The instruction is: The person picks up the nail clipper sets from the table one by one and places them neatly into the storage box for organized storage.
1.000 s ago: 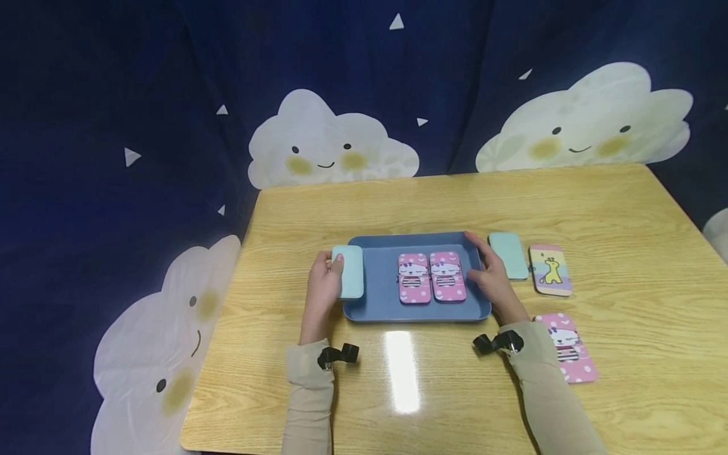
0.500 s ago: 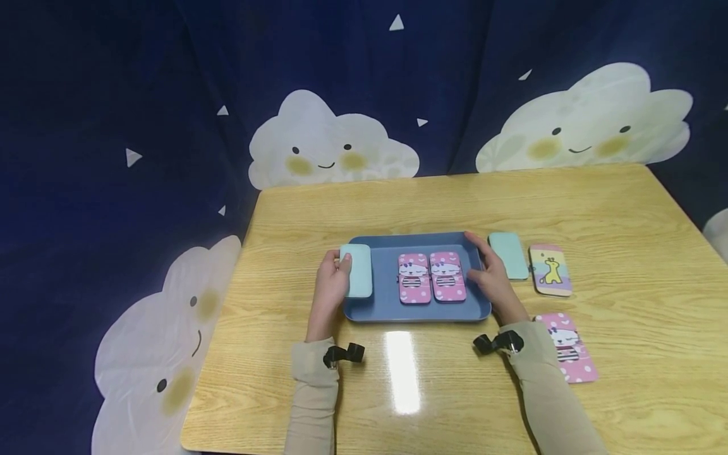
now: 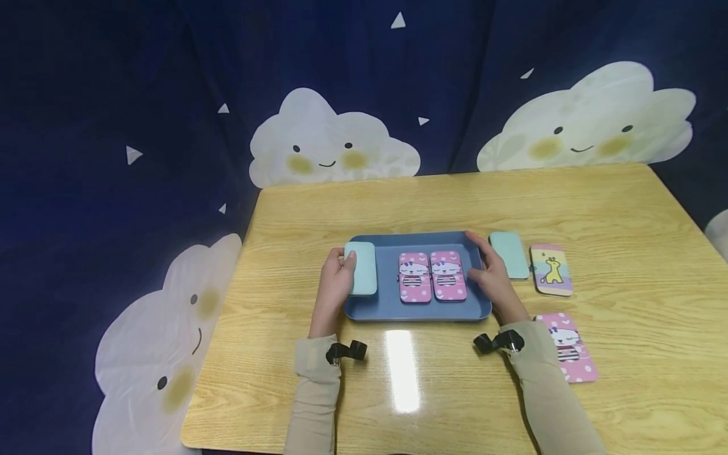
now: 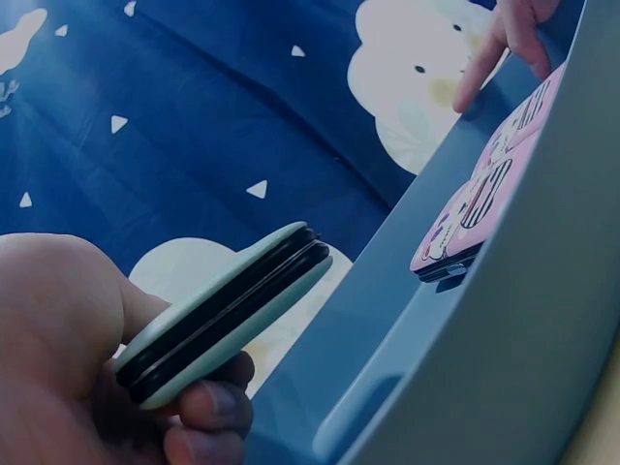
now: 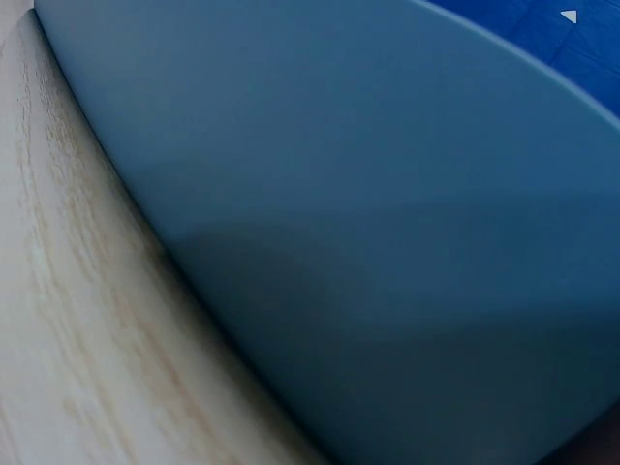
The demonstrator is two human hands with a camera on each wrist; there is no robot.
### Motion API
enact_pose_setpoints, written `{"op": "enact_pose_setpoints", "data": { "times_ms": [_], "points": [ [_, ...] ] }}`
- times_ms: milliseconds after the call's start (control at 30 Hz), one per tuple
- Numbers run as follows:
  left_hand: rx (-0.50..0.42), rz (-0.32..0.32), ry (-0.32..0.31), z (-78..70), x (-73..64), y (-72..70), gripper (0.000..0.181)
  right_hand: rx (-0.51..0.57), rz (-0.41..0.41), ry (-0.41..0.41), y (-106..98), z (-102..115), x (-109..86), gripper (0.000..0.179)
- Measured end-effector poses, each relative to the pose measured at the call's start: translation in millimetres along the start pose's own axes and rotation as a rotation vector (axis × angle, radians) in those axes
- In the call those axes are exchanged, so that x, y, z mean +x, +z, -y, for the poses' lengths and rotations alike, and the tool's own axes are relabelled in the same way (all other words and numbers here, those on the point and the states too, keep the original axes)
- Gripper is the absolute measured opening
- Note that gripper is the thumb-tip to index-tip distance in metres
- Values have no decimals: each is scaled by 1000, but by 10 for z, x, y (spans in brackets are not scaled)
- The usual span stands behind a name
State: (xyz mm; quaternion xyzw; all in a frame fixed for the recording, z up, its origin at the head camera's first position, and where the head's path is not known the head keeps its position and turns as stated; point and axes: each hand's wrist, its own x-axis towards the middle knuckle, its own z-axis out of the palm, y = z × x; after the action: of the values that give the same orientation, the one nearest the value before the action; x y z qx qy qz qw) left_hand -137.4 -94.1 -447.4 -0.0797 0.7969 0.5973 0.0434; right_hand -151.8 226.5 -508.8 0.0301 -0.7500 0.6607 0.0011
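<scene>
My left hand (image 3: pixel 334 281) pinches a small mint-green hinged case (image 3: pixel 365 268), thumb on top and fingers underneath. In the left wrist view the case (image 4: pixel 228 315) shows its black seam edge-on, raised over the left end of a blue tray (image 3: pixel 383 309). My right hand (image 3: pixel 495 287) holds the tray's right end, thumb at the inner side of the rim and index finger reaching to the far corner. Two pink cases, a left one (image 3: pixel 414 292) and a right one (image 3: pixel 449 291), lie side by side in the tray. Both have a cartoon animal print.
Right of the tray lie another mint-green case (image 3: pixel 509 254) and a giraffe case (image 3: pixel 550 270) with pastel stripes. A larger-looking pink case (image 3: pixel 574 360) lies nearer, partly behind the right sleeve (image 3: pixel 534 360). A dark blue cloud curtain (image 3: pixel 443 76) hangs behind the wooden table (image 3: pixel 284 227).
My left hand has moved right with the mint-green case, from the tray's left rim to over its left end. The right hand and tray have stayed in place.
</scene>
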Motion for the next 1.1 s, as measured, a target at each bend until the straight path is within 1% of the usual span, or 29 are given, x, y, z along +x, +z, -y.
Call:
{"op": "enact_pose_setpoints", "data": {
  "times_ms": [167, 367, 567, 833, 1100],
  "points": [
    [15, 8, 6, -3, 15, 43, 39, -9, 1, 3, -3, -10, 6, 92],
    [72, 20, 11, 1, 27, 139, 40, -5, 1, 1, 3, -5, -6, 92],
    [131, 5, 14, 3, 36, 216, 40, -6, -3, 7, -4, -9, 8, 91],
    [238, -25, 35, -9, 34, 278, 42, -2, -2, 4, -11, -21, 16, 90],
    [348, -29, -9, -20, 34, 375, 48, 1, -4, 11, -6, -6, 7, 91]
  ]
}}
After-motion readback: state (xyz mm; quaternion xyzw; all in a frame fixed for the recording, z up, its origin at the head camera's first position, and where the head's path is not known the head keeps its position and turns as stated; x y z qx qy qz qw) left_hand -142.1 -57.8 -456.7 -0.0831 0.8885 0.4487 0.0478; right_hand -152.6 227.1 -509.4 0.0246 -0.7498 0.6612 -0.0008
